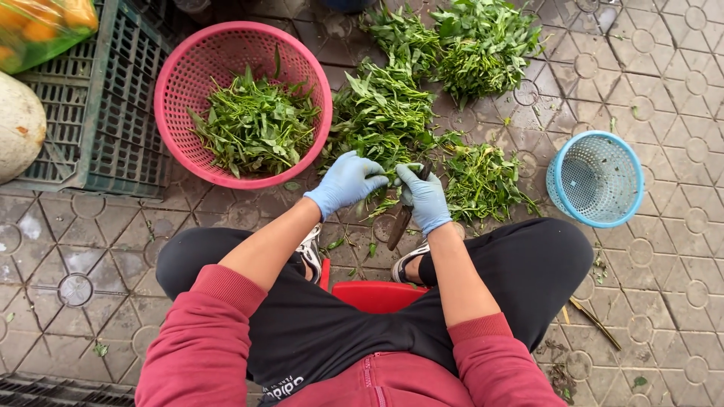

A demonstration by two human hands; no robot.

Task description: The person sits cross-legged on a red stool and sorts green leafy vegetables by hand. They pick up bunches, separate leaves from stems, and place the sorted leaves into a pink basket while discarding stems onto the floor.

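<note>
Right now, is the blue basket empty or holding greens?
Empty: the blue basket shows only bare mesh inside, standing upright on the paving.

There are two baskets, one pink and one blue, one crate, and two gloved hands.

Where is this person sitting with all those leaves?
Probably outdoors on a pavement, maybe by a market stall: patterned paving tiles, a dark plastic crate, and heaps of leafy greens on the ground.
</note>
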